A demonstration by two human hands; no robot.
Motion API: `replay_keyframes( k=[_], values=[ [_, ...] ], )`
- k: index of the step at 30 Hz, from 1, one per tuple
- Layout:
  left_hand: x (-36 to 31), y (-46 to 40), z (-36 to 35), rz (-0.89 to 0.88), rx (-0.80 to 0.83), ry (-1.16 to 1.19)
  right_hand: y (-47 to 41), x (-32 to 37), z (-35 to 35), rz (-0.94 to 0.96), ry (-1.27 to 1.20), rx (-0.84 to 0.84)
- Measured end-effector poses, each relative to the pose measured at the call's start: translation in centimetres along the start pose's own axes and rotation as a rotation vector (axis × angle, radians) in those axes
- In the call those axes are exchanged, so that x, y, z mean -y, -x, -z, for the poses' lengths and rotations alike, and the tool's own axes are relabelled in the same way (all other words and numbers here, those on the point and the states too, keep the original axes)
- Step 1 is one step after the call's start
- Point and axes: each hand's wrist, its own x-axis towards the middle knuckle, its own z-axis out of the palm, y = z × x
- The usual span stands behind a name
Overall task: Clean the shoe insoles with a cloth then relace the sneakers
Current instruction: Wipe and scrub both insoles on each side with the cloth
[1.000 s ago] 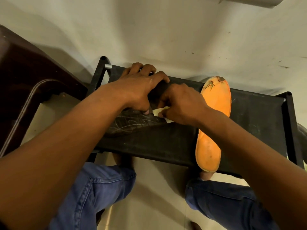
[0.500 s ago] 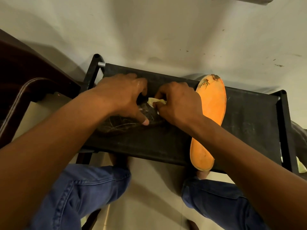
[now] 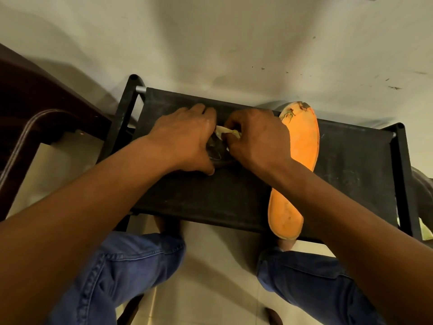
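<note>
A dark insole point(image 3: 216, 152) lies on the black rack top point(image 3: 351, 165), almost wholly covered by my two hands. My left hand point(image 3: 185, 139) curls over it and holds it down, thumb at its near edge. My right hand point(image 3: 255, 139) pinches a small pale cloth point(image 3: 226, 132) against the dark insole, between the two hands. An orange insole point(image 3: 297, 165) with a worn, torn toe lies lengthwise on the rack just right of my right hand, its heel over the near edge. No sneakers or laces are in view.
The black rack stands against a scuffed pale wall point(image 3: 234, 43). A dark brown wooden piece of furniture point(image 3: 35, 109) is close on the left. My knees in blue jeans point(image 3: 131, 266) are below the rack, over a light tiled floor.
Both hands have closed in over the dark insole, which now shows far less. The cloth has shifted toward the far end of that insole. The orange insole has not moved.
</note>
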Motion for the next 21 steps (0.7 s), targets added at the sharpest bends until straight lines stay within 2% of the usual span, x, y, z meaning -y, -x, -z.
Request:
replay_keyframes(
  k=[4,10,16,21],
  values=[
    [0.5,-0.2,0.3,-0.025,-0.009,0.044,0.1,-0.3,-0.2,-0.004,-0.01,-0.031],
    [1.7,0.3,0.8,0.035,0.048,0.047,-0.2,-0.3,-0.6,0.034,-0.08,-0.004],
    [1.5,-0.1,0.7,0.059,0.069,0.041,-0.7,-0.2,0.1,0.125,-0.071,0.247],
    [1.8,-0.4,0.6,0.059,0.08,0.055,0.0,0.4,-0.2,0.071,-0.039,0.134]
  ],
)
